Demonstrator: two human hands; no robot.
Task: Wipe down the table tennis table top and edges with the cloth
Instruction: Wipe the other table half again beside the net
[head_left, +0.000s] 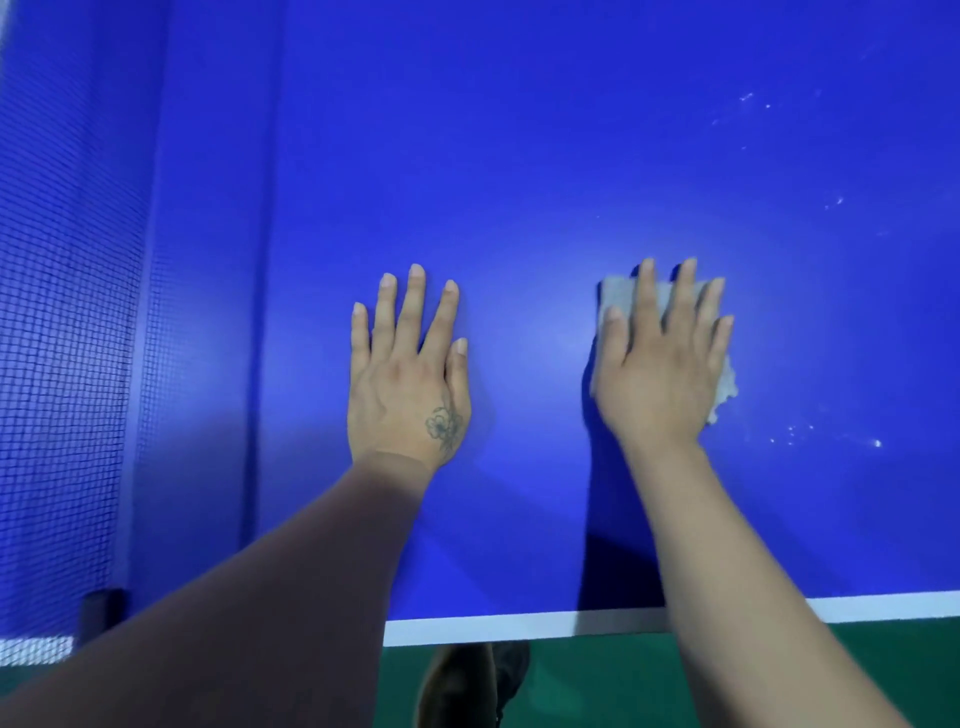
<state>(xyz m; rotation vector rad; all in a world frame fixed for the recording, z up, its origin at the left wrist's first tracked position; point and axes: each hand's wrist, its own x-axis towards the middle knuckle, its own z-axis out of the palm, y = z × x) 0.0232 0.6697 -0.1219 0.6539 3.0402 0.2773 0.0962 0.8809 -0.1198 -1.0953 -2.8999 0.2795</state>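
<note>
We see a big blue tabletop (519, 156) with a white line (519, 626) along its near edge. Our right hand (662, 364) lies flat on a small grey cloth (615, 296), with straight fingers spread out and pressing it down on the tabletop. The cloth sits in the middle part of the tabletop, well back from the near edge, and peeks out past the fingertips and by the little finger side. Our left hand (408, 379) lies flat on the bare blue top just beside it, fingers straight, holding nothing. A net (67, 338) stands along the left side. Little white specks (831, 439) dot the tabletop toward the right edge. Below the near edge we see green floor (597, 686) and a dark shoe (467, 680).
</note>
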